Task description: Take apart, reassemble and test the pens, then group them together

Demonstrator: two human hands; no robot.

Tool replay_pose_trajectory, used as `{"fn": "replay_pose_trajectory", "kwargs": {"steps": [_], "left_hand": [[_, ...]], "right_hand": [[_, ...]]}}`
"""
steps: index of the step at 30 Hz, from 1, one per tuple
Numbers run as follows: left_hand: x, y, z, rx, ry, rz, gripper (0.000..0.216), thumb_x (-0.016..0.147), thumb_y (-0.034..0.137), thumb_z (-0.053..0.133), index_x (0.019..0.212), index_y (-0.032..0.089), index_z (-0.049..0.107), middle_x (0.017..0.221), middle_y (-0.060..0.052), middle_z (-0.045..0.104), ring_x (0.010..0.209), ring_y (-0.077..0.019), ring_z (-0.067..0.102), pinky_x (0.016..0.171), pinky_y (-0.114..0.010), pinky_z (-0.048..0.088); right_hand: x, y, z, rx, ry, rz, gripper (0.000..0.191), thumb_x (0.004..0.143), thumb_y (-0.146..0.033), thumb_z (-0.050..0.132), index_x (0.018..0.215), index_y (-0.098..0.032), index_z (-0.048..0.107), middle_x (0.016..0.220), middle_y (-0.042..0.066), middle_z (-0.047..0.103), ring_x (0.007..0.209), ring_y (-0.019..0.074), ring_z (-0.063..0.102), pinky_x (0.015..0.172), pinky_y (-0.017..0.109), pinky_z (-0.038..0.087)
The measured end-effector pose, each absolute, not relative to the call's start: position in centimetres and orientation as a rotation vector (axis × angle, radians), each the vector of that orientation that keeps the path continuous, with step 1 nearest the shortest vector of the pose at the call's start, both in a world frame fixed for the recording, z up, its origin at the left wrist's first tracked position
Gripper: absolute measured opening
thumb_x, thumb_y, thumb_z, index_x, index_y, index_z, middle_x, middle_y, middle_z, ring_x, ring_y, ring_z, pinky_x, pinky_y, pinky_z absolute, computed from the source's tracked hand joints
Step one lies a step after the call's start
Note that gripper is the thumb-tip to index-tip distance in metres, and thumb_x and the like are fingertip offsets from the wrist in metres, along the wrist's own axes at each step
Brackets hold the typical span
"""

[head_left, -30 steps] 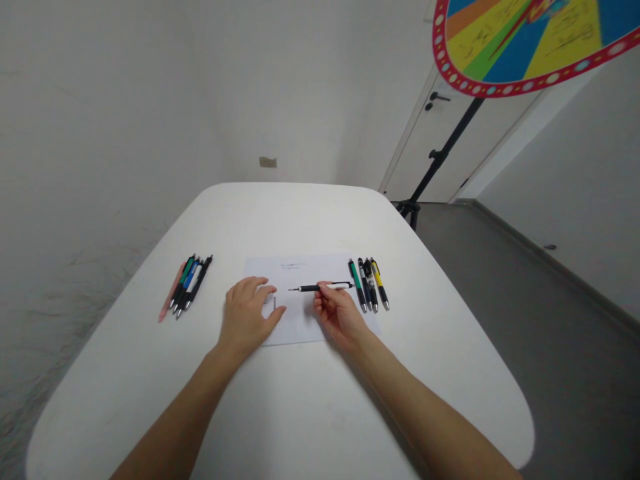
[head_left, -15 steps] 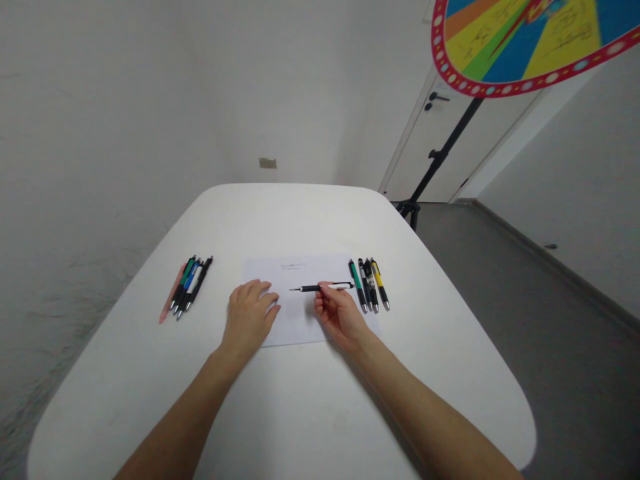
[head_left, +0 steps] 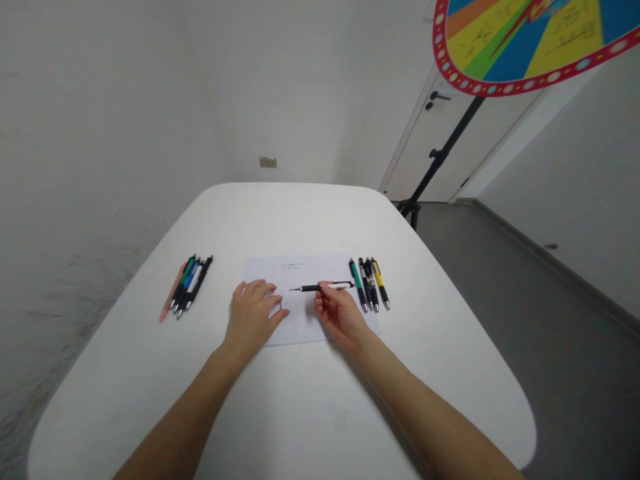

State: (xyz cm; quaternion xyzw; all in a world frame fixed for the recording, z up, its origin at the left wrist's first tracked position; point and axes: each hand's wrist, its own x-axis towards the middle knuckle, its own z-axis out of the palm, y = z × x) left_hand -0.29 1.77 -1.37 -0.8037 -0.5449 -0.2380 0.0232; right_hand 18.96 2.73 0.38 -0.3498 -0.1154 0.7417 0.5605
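In the head view, the left hand (head_left: pixel 251 313) rests over the left part of a white rectangular paper sheet (head_left: pixel 300 327), its fingers curved and parted, the thumb well away from them. A faint mark shows in the gap between; it is too small to identify. The right hand (head_left: pixel 341 315) pinches a slim pen (head_left: pixel 311 289) with a black grip, white barrel and black clip between thumb and fingers. The pen lies level above the sheet, between the hands, a long thin point extending from its front toward the left hand.

Just beyond the right hand, on its outer side, four plastic pens (head_left: pixel 371 283) lie side by side: one green and black, two mostly black, one yellow and black. The held pen's rear end reaches the green one in view; whether they touch cannot be told. Well out past the left hand lies a close cluster of five pens (head_left: pixel 192 283), pink, green, blue, white and black. All rest on a white round-cornered table (head_left: pixel 290 220).

Ahead and to the right of the right hand, a multicoloured wheel (head_left: pixel 515 47) with a red, dotted rim tops a black stand (head_left: pixel 454 139) before a white door (head_left: pixel 480 157). Handwriting marks its yellow segments, illegible here; small print on the sheet, ahead of both hands, is also unreadable.
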Motion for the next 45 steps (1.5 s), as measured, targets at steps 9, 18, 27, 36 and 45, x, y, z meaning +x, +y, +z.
{"fn": "replay_pose_trajectory", "kwargs": {"steps": [9, 18, 27, 36, 45], "left_hand": [[-0.3, 2.0, -1.6, -2.462, -1.657, -0.713, 0.015, 0.087, 0.022, 0.06, 0.088, 0.026, 0.075, 0.109, -0.006, 0.073, 0.113, -0.0299, 0.059, 0.103, -0.056, 0.036], [0.1, 2.3, -1.2, -2.341, -1.544, -0.879, 0.016, 0.091, 0.02, 0.056, 0.085, 0.023, 0.07, 0.099, -0.005, 0.074, 0.104, -0.0264, 0.062, 0.103, -0.054, 0.034], [-0.2, 2.0, 0.6, -2.158, -2.056, -1.942, 0.024, 0.084, 0.038, 0.057, 0.076, 0.02, 0.071, 0.081, -0.003, 0.072, 0.082, -0.0186, 0.065, 0.079, -0.031, 0.051], [0.9, 1.7, 1.0, -2.053, -2.236, -2.268, 0.025, 0.073, 0.041, 0.064, 0.076, 0.018, 0.073, 0.073, -0.004, 0.075, 0.073, -0.0189, 0.069, 0.074, -0.031, 0.054], [1.1, 1.5, 1.3, -2.043, -2.251, -2.319, 0.023, 0.073, 0.039, 0.064, 0.076, 0.018, 0.073, 0.072, -0.005, 0.076, 0.072, -0.0196, 0.071, 0.075, -0.033, 0.056]], "right_hand": [[19.0, 2.9, 0.1, -0.822, -0.277, 1.749, 0.03, 0.055, -0.018, 0.09, 0.072, -0.014, 0.066, 0.058, -0.002, 0.065, 0.051, 0.0063, 0.057, 0.045, 0.012, 0.047], [19.0, 2.9, 0.1, -0.815, -0.282, 1.755, 0.031, 0.053, -0.019, 0.09, 0.073, -0.013, 0.066, 0.058, -0.001, 0.065, 0.051, 0.0062, 0.058, 0.047, 0.013, 0.047], [19.0, 2.9, -0.3, -0.815, -0.276, 1.75, 0.028, 0.058, -0.018, 0.089, 0.074, -0.014, 0.066, 0.06, -0.001, 0.065, 0.052, 0.0068, 0.058, 0.048, 0.014, 0.048], [18.8, 2.7, -0.1, -0.778, -0.298, 1.776, 0.034, 0.053, -0.02, 0.091, 0.076, -0.014, 0.067, 0.061, 0.0, 0.067, 0.054, 0.0071, 0.059, 0.051, 0.014, 0.05], [18.8, 2.6, 0.0, -0.789, -0.323, 1.774, 0.033, 0.054, -0.021, 0.091, 0.075, -0.013, 0.067, 0.06, 0.0, 0.066, 0.054, 0.0069, 0.057, 0.05, 0.014, 0.048]]}}
